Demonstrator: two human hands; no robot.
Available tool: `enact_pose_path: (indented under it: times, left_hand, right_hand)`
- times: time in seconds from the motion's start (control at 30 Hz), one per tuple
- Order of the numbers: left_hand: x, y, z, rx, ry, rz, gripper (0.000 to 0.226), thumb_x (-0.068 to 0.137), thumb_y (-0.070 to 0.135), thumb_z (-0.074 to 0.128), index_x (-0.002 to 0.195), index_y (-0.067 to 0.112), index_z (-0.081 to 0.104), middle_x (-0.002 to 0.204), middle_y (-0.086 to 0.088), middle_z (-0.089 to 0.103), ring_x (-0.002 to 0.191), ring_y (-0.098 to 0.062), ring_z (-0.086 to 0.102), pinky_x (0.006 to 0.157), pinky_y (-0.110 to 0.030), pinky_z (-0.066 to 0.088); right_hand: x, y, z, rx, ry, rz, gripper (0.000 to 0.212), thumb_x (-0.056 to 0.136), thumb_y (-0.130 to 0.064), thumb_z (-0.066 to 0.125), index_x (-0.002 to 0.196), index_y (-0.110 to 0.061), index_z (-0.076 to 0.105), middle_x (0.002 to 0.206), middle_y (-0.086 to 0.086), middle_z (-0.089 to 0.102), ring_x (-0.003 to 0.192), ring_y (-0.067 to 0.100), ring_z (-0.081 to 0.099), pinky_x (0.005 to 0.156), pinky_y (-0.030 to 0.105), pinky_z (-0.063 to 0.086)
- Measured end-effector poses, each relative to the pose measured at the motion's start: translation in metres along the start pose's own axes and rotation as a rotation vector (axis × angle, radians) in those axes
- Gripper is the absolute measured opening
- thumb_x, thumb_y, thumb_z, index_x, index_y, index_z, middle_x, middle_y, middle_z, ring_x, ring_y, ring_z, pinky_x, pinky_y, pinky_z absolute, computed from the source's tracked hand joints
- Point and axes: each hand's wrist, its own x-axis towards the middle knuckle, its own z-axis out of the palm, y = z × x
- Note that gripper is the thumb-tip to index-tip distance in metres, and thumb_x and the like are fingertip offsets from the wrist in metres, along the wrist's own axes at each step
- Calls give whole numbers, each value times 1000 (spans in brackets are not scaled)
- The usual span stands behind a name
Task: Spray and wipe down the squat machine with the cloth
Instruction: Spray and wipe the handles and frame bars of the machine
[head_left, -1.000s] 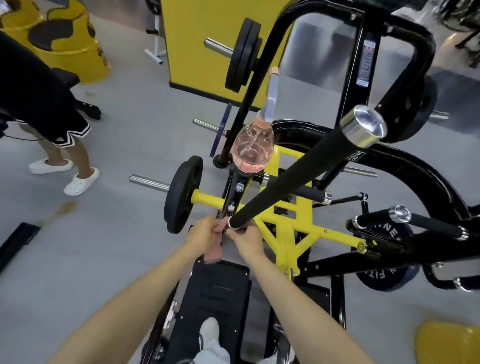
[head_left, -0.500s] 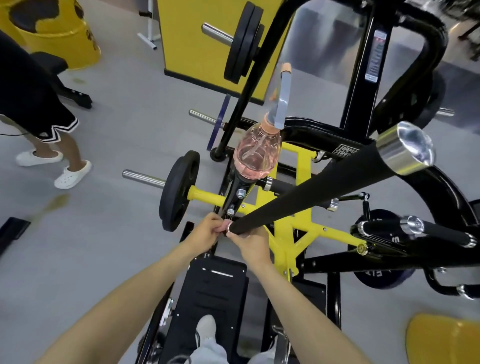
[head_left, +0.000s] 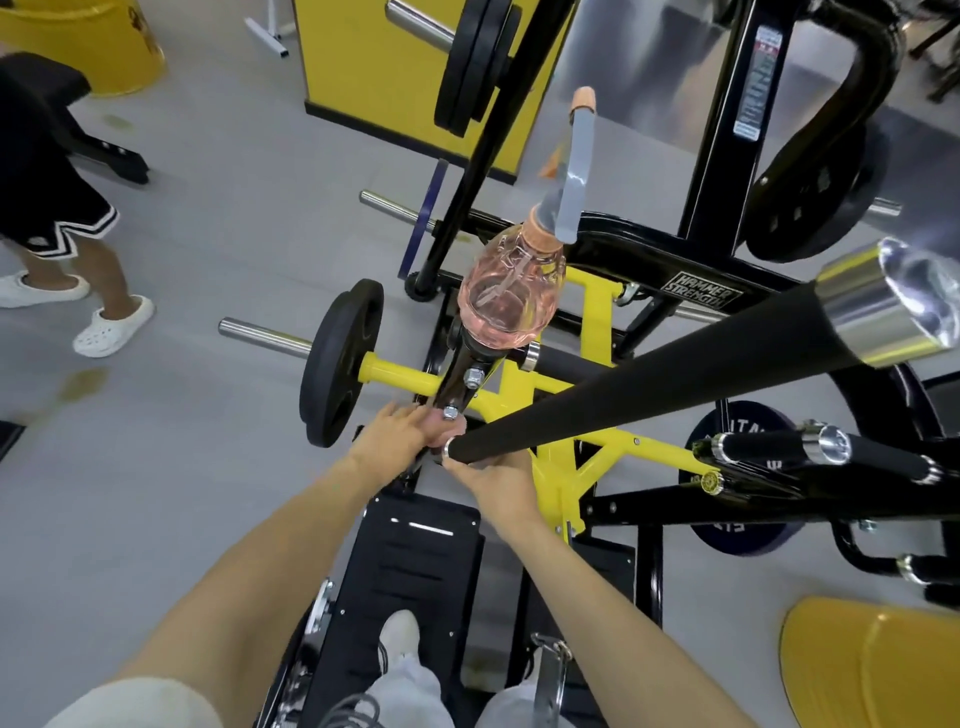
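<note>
At the handle's base: left hand (head_left: 397, 436) curled round a pinkish wad, apparently the cloth (head_left: 441, 428), pressing it where the squat machine's long black handle (head_left: 649, 384) met the post (head_left: 460, 374), likely to scrub that joint.
Right hand (head_left: 493, 480): tucked under the handle; fingers hidden, so its grip could not be told.
Spray bottle (head_left: 506, 299): perched on the post top, leaving 2 hands free.
Obstacles: the handle crossed above the wrists; 1 weight plate (head_left: 340, 364) sat near the left hand; a bystander (head_left: 47, 208) stood well apart.

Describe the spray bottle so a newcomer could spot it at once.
Find the yellow-and-black squat machine. On its black post left of the long padded handle sits the spray bottle. Among black and yellow metal, it alone is clear pink, with a grey trigger head.
</note>
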Motion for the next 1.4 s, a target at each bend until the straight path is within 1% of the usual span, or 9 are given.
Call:
enact_pose_path:
  times: [0.2,0.3,0.5,0.63,0.73,0.8,0.97,1.1,1.4]
  left_hand:
    - [-13,44,8,-928,183,-426,49,86,-18,48,119,13,66,116,2,61,100,-5,56,79,1,39]
    - [-30,50,9,-1183,180,-646,40,92,-8,45,103,20,70,94,-7,69,80,-14,62,62,-14,48]
    - [-43,64,12,-1149,70,-702,33,104,25,33,125,13,56,110,-10,67,105,-17,60,86,-25,43]
    - [-8,71,-3,-1427,152,-1124,26,103,27,36,94,11,54,87,-10,59,68,-18,53,55,-27,39]
    - [12,57,-1,-1590,135,-1263,8,91,24,49,85,18,47,103,-2,59,79,-19,53,65,-24,47]
    - [17,44,4,-1709,10,-1284,9,75,22,53,83,18,51,113,1,63,89,-18,55,86,-25,46]
    - [16,19,20,-1959,-44,-1296,53,95,46,38,125,7,58,117,-18,65,106,-34,63,83,-58,50]
    - [12,52,14,-2231,160,-1271,38,101,28,34,97,7,66,105,-14,68,102,-29,63,69,-51,58]
    - [-3,94,23,-2468,500,-1271,34,103,22,35,108,-2,59,103,-22,63,89,-33,61,71,-45,50]
  right_hand:
    - [-1,2,1,20,10,-13,29,70,-12,83,96,-10,70,89,-2,73,89,14,69,77,28,53]
    - [0,1,1,16,13,-16,26,71,-13,83,93,-9,69,88,-2,72,87,15,68,77,29,54]
    - [-4,-3,2,-8,8,-19,30,71,-14,83,95,-6,67,86,-3,70,82,9,68,69,18,53]
    - [-5,-8,0,17,-2,12,26,70,-6,82,89,-12,65,80,-11,67,73,-6,63,64,8,46]
    - [-5,-6,0,-24,-15,5,24,72,-11,82,86,-20,65,80,-13,68,77,-1,64,71,18,49]
    - [-2,-4,-1,-60,-33,20,22,71,-19,82,88,-21,69,82,-12,70,82,5,67,76,29,53]
    - [0,1,-1,-120,-53,42,24,65,-33,81,84,-27,69,83,-10,72,84,11,68,81,44,55]
    - [1,-4,-3,-137,-71,75,34,58,-48,75,88,-36,66,84,-13,71,84,9,68,79,44,56]
    - [3,-2,2,-268,19,47,61,47,-59,71,96,-24,66,99,-2,66,89,9,66,76,35,58]
